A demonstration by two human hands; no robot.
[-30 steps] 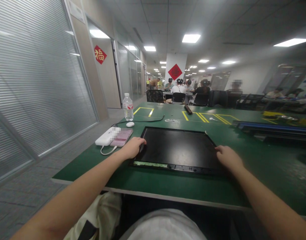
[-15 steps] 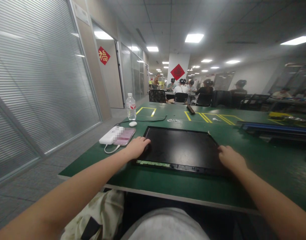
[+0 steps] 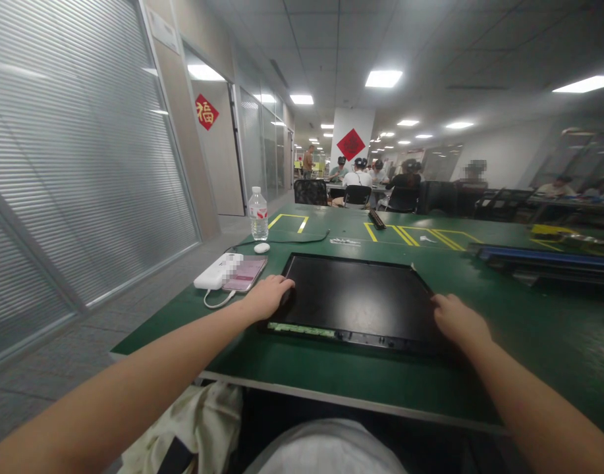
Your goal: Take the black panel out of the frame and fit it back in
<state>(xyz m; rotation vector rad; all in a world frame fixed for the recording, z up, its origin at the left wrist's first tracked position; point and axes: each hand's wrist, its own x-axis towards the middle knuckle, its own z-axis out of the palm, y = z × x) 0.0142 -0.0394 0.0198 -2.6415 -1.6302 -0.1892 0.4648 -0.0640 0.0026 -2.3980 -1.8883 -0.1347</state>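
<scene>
Where it gleams, the black rectangular panel (image 3: 356, 296) looks smooth.

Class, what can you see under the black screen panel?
The green table shows around the black screen panel, with the left hand and right hand at its side edges. Anything directly beneath is covered and cannot be seen.

Blinds (image 3: 74, 145) are covering the left side, with grey floor (image 3: 45, 388) running below. Farther on, a door (image 3: 219, 168) is bearing a red diamond (image 3: 207, 112), and a second diamond (image 3: 351, 144) is hanging on a white pillar (image 3: 342, 120). Lights (image 3: 383, 79) are glowing across the ceiling (image 3: 311, 56). Beyond the green tabletop (image 3: 302, 370), which is carrying yellow tape (image 3: 405, 236), black chairs (image 3: 357, 195) are standing and people (image 3: 357, 178) are sitting. A pale wall (image 3: 516, 146) is receding at right.
</scene>
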